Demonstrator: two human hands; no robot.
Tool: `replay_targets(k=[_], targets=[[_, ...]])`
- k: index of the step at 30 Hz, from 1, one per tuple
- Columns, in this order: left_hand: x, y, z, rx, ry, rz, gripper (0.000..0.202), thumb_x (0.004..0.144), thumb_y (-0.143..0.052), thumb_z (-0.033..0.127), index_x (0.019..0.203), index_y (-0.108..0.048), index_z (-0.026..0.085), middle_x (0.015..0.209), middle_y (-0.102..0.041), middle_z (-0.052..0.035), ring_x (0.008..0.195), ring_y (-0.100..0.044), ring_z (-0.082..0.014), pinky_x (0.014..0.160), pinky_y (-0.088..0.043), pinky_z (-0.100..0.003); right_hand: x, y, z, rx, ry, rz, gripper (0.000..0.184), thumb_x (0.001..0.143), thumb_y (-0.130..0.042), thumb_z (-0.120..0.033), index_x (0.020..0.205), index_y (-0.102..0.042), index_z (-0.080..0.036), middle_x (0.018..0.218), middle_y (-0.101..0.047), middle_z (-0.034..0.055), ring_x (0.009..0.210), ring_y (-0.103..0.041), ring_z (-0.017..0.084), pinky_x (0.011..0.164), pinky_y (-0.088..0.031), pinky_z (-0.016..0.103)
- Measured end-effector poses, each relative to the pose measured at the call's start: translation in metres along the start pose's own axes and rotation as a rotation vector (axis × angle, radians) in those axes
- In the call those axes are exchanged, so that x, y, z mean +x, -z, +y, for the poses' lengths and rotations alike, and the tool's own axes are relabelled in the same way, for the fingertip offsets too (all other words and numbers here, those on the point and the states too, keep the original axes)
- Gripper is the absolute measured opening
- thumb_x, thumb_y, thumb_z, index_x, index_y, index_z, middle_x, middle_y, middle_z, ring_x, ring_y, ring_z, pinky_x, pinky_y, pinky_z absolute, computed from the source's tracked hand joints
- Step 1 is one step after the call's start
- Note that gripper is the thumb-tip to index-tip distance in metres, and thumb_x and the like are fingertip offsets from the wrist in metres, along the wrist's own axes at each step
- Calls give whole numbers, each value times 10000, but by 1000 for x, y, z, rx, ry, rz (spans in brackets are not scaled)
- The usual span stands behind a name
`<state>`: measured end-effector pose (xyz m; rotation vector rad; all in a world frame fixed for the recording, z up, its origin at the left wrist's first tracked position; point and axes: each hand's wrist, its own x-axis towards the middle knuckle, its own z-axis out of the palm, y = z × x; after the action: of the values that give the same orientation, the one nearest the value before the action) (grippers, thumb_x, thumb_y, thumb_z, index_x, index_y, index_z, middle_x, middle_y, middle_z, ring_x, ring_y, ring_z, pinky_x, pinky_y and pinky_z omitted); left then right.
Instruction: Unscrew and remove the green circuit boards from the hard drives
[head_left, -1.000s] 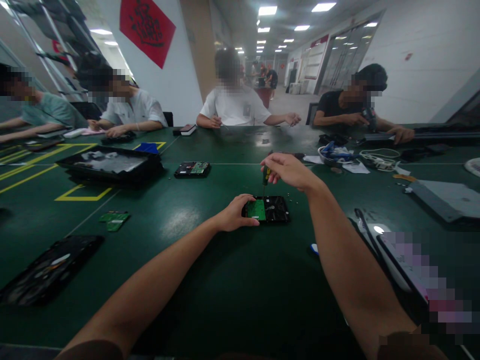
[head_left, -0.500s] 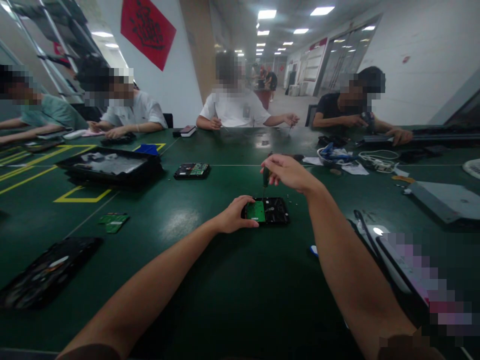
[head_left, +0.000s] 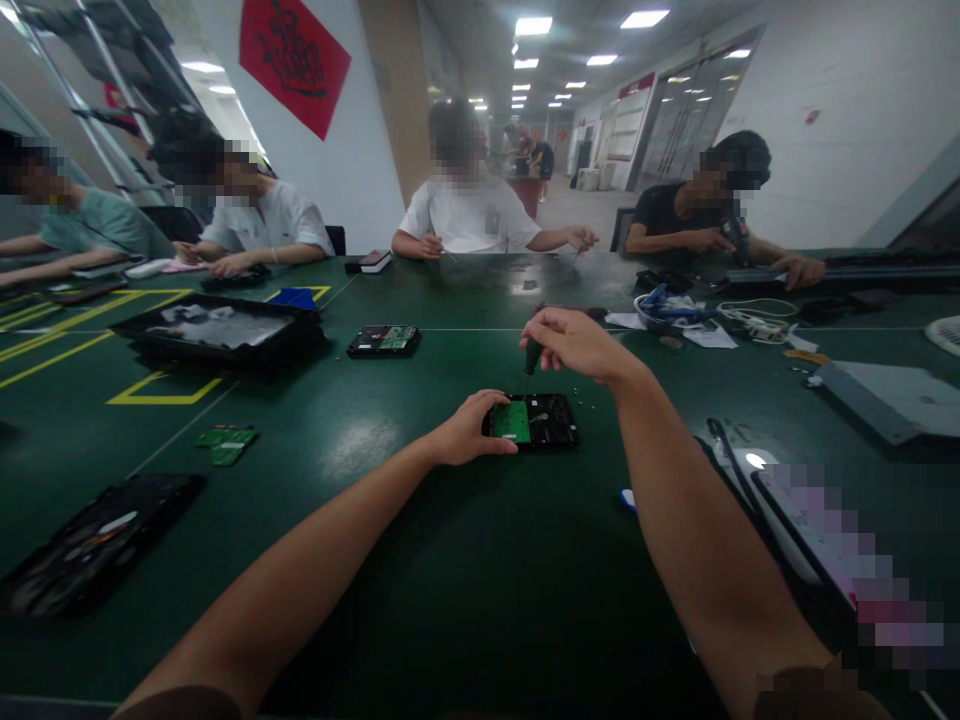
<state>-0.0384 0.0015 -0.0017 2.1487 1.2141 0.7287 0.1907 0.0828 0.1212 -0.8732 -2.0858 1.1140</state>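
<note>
A black hard drive [head_left: 555, 420] with a green circuit board [head_left: 512, 422] on its left part lies flat on the green table. My left hand [head_left: 471, 430] grips its left end, thumb along the near edge and fingers over the far one. Above the board my right hand [head_left: 568, 343] is closed round the dark handle of a screwdriver [head_left: 532, 357]. The shaft points down to the board's far right corner; I cannot tell whether the tip sits in a screw. Several small screws [head_left: 583, 404] lie just right of the drive.
Another hard drive [head_left: 384, 341] lies farther back, near a black tray [head_left: 217, 330]. To the left are a loose circuit board [head_left: 227, 441] and a larger black part [head_left: 97, 540]. A bowl [head_left: 667, 308], cables and a grey box [head_left: 892, 395] stand right. Several people sit opposite.
Both hands and the hard drive stay almost in the same place. The screwdriver handle leans very slightly differently in my right hand.
</note>
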Motion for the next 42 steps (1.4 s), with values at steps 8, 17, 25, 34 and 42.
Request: replay_targets(k=[8,17,25,34,42], targets=[[0,1,0,-4,28,-10,846,713,-836,573,1421,-507,249,1522,-458,-138,1424,-419,-358,1185,-353,-548,1,2,0,-139,20,51,239,944,-625,-441,943,-682,-210,799,-673,35,660,-595,141,549,-447,274],[-1,-1,-3,19,-11,3,834,734,-825,575,1419,-494,231,1516,-452,-151,1417,-427,-337,1192,-354,-521,0,1,0,-33,17,7,255,1001,-530,-420,985,-661,-201,1023,-735,83,586,-607,108,504,-447,279],[0,0,-3,23,13,-18,846,742,-812,592,1432,-481,234,1532,-435,-150,1433,-410,-337,1193,-354,-523,0,3,0,-127,-6,60,219,918,-661,-415,892,-671,-198,714,-659,40,600,-600,145,492,-427,283],[0,-1,-2,2,7,1,823,727,-828,570,1413,-502,255,1520,-451,-140,1413,-430,-349,1181,-358,-548,-2,-2,-7,45,-51,-5,242,986,-537,-410,984,-648,-194,1039,-738,102,596,-635,122,501,-464,289],[0,-1,-2,-9,17,4,823,711,-842,550,1406,-515,254,1507,-468,-142,1413,-432,-351,1183,-352,-550,1,3,1,-136,-32,61,250,930,-626,-437,877,-688,-200,749,-678,49,618,-578,141,512,-406,282]])
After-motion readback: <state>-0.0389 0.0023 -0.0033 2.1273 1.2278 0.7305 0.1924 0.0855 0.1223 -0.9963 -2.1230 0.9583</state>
